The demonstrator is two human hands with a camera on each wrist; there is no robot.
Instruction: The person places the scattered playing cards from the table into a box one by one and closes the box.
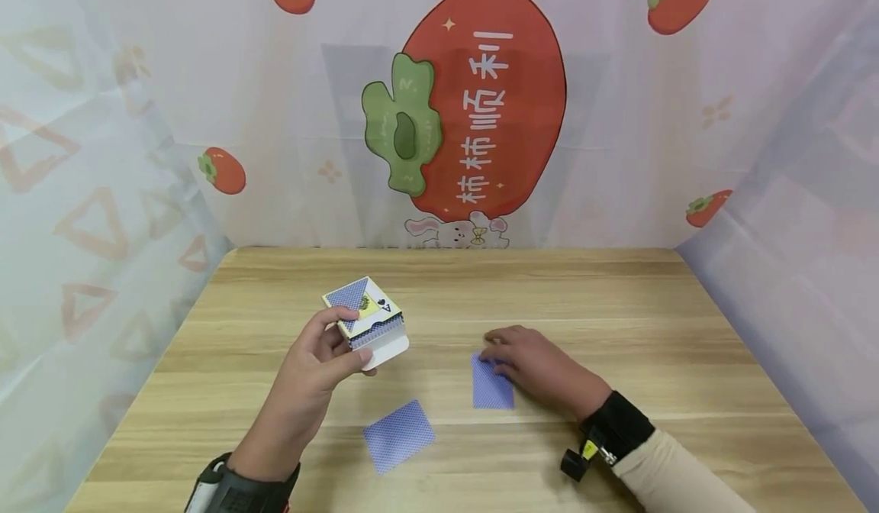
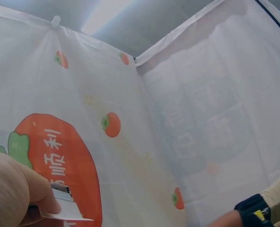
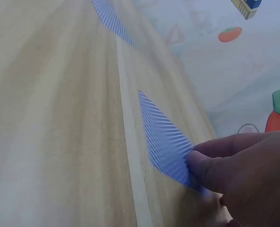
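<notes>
My left hand (image 1: 309, 372) grips a playing card box (image 1: 364, 307) above the table. The box's top face shows a blue pattern, a yellow patch and an ace mark. Its white flap (image 1: 387, 351) hangs open toward me, and the blue-edged deck shows inside. With thumb and fingers, my right hand (image 1: 539, 364) pinches the far end of a blue-backed playing card (image 1: 493, 387) at the table surface. Nearer to me and to the left, a second blue-backed card (image 1: 400, 435) lies face down. In the right wrist view, the thumb (image 3: 204, 165) is over the pinched card's edge.
A wooden table (image 1: 584, 291) spans the space below both hands. White curtains with persimmon prints (image 1: 491, 101) stand behind it and at both sides. Straps are on both wrists, and a small black camera (image 1: 574, 464) hangs from the right one.
</notes>
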